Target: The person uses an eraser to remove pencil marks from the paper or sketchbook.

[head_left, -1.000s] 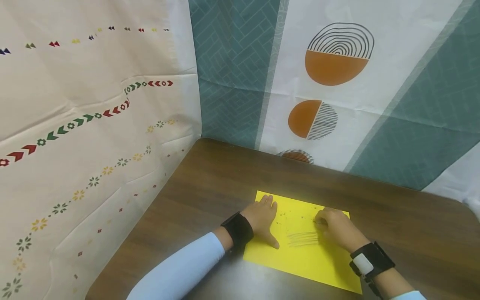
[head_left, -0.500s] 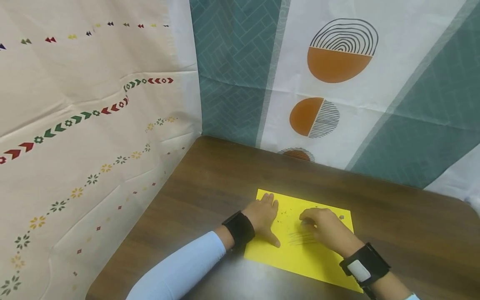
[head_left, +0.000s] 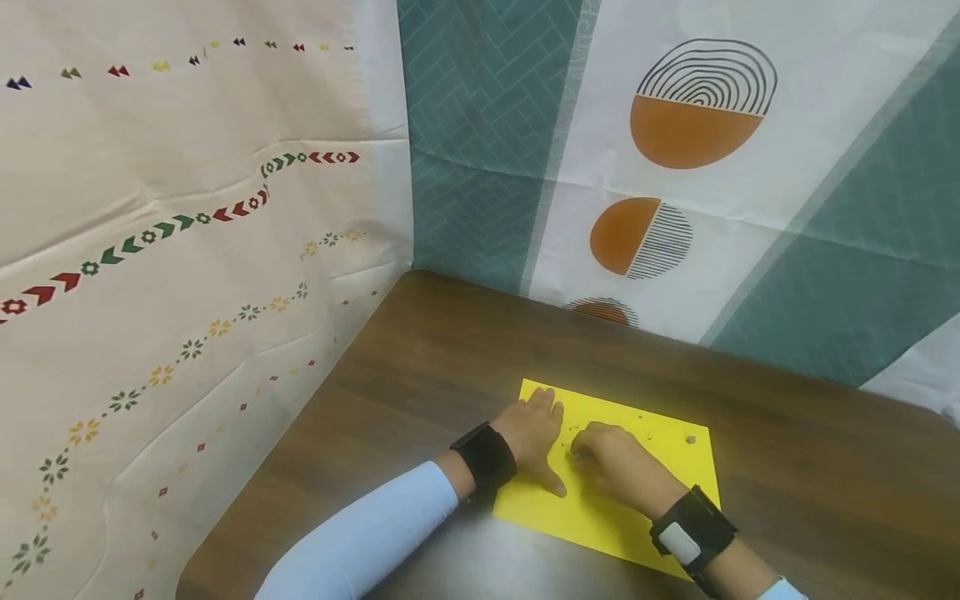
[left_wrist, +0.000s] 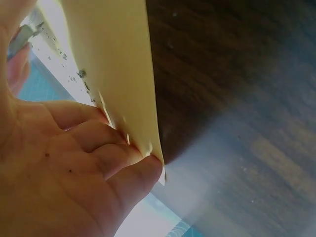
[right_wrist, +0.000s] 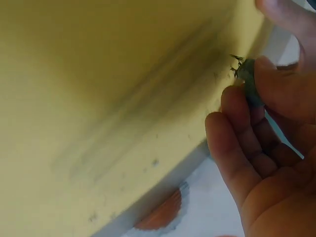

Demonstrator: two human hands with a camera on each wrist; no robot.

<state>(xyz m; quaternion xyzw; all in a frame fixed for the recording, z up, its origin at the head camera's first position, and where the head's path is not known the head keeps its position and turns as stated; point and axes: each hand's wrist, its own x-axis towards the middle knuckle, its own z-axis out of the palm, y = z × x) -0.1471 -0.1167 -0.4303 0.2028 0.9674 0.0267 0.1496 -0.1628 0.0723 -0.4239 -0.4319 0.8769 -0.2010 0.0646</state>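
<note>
A yellow sheet of paper lies on the wooden table. My left hand rests on its left part with fingers spread. The left wrist view shows that hand's fingertips against the sheet. Over the middle of the paper is my right hand, pinching a small grey-green eraser between thumb and fingers. Dark crumbs cling to the eraser's end. Smudged grey pencil lines cross the paper in the right wrist view; in the head view the right hand hides them.
A small grey lump sits near the paper's upper right corner, with several crumbs scattered elsewhere on the sheet. The brown table extends around it. Patterned cloths hang behind and to the left.
My right hand has moved left across the paper with the eraser, from its right part to the middle, over the pencil lines. The grey lump has come into view. My left hand stays on the sheet.
</note>
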